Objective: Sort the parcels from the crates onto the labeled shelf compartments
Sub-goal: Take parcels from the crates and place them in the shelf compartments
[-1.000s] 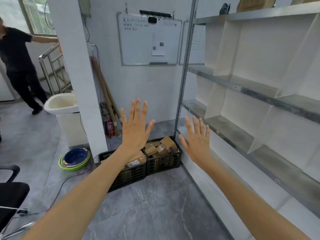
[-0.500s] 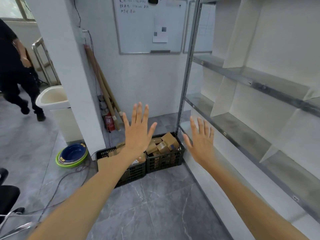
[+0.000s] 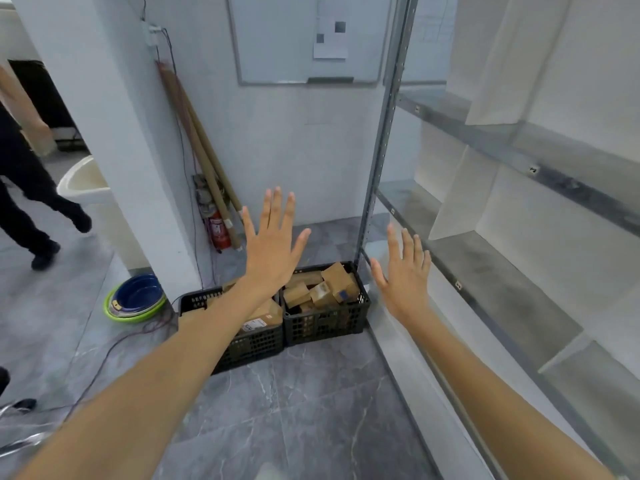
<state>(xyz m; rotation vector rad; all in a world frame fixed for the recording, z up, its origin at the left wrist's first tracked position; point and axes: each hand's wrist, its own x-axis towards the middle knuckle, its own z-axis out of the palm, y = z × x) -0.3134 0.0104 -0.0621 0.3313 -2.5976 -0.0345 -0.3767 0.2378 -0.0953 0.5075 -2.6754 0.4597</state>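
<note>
Two black plastic crates stand side by side on the grey floor against the wall. The right crate (image 3: 325, 322) is heaped with small brown cardboard parcels (image 3: 322, 287); the left crate (image 3: 254, 344) holds a larger parcel with a white label (image 3: 265, 315), partly hidden by my forearm. My left hand (image 3: 273, 245) is raised in the air above the crates, fingers spread straight, holding nothing. My right hand (image 3: 403, 273) is raised beside the shelf post, also spread and holding nothing. The metal shelf unit (image 3: 491, 292) with white dividers runs along the right.
A white pillar (image 3: 114, 150) stands left of the crates, with stacked blue and green basins (image 3: 136, 299) at its foot. Cardboard tubes (image 3: 201, 150) and a red extinguisher (image 3: 219, 230) lean in the corner. Cables trail over the floor. A person in black (image 3: 31, 202) walks at far left.
The view has tilted down and drawn closer to the crates. Both hands stay raised and spread. The person at the left has walked further toward the left edge.
</note>
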